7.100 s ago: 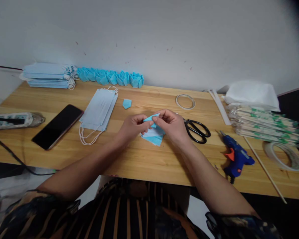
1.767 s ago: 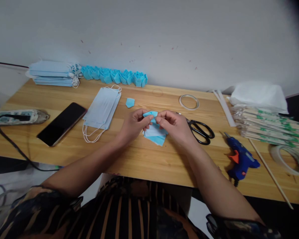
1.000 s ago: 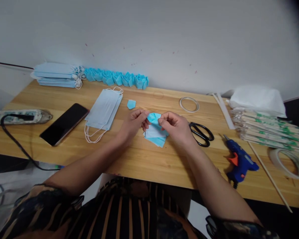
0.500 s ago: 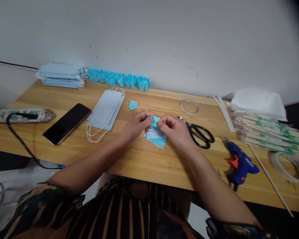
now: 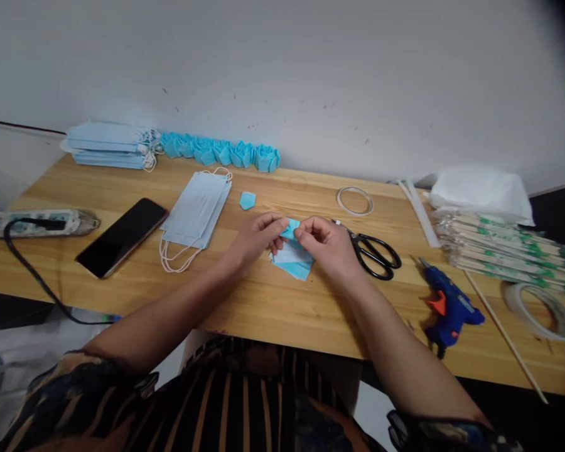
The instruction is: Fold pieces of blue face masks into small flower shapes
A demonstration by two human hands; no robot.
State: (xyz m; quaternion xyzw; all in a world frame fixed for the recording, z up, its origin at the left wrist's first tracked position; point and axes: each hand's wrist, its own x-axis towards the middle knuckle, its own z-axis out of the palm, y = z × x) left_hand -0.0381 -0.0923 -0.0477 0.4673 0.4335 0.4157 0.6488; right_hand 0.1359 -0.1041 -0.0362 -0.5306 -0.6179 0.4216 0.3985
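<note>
Between my two hands is a small piece of light blue fabric [image 5: 290, 228], pinched at both sides and partly covered by fingers. My left hand [image 5: 262, 232] closes thumb and fingers on its left edge; my right hand [image 5: 324, 242] grips the right edge. Just below them, more blue and white fabric pieces [image 5: 295, 269] lie on the table. A folded blue piece with a pointed end [image 5: 247, 200] rests beyond my left hand. Black-handled scissors [image 5: 376, 254] lie right beside my right hand, their blades partly hidden by it.
Face masks [image 5: 195, 207] and a phone [image 5: 122, 237] lie left, near a power strip [image 5: 37, 223]. Behind are stacked masks [image 5: 106, 144] and blue fabric flowers [image 5: 221, 152]. To the right are a tape roll [image 5: 355, 201], a blue glue gun [image 5: 452, 307], a thin stick [image 5: 506, 336] and wrapped sticks [image 5: 503, 251].
The held blue piece shows less between my fingers, and its top edge is bent down. My hands stay close together, and the whole view has shifted slightly.
</note>
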